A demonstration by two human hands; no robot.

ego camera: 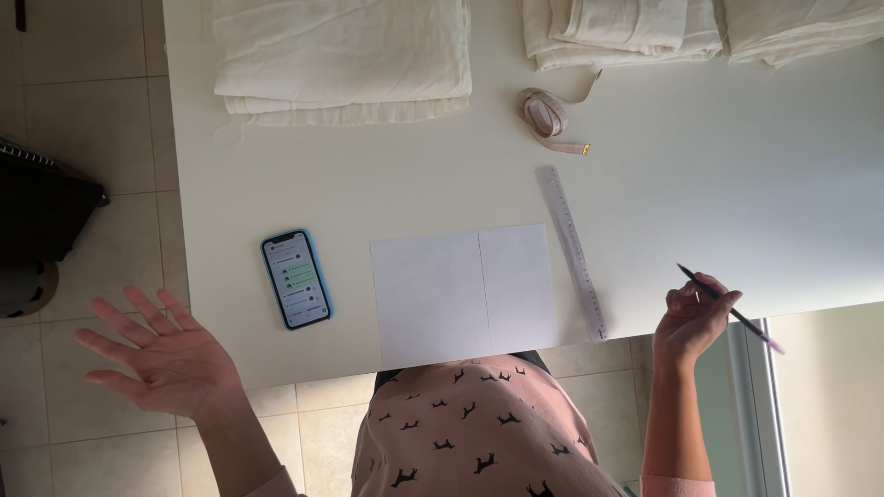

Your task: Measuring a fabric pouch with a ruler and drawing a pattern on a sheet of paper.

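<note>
Head view, 1 frame, listed from the grip outward.

1. Right hand (pixel 692 317): we are seeing it closing its fingers round a pencil (pixel 729 308), holding it near mid-shaft. The pencil's long axis is running diagonally, dark tip pointing up and left toward the table, pale end sticking out down and right past the table edge.

2. Left hand (pixel 170 354): we are seeing it spread wide open, palm showing, gripping nothing, hovering off the table's near left corner over the tiled floor (pixel 83 138).

3. Sheet of white paper (pixel 465 293): it is lying flat at the near edge of the white table (pixel 737 184), with a vertical crease right of its middle. It is sitting to the left of the right hand, between the 2 hands; the right hand looks the nearer.

4. Clear ruler (pixel 573 250): it is lying just beside the paper's right edge, long axis running away from us and leaning slightly left, between paper and pencil.

5. Phone in a blue case (pixel 296 279): screen lit, lying left of the paper, near the left hand.

6. Coiled tape measure (pixel 548 118): resting beyond the ruler.

7. Folded white cloths (pixel 341 55): we are counting 3 stacks along the far edge.

8. Containers: we are seeing none on the table; a dark object at the left frame edge is too cut off to tell.
</note>
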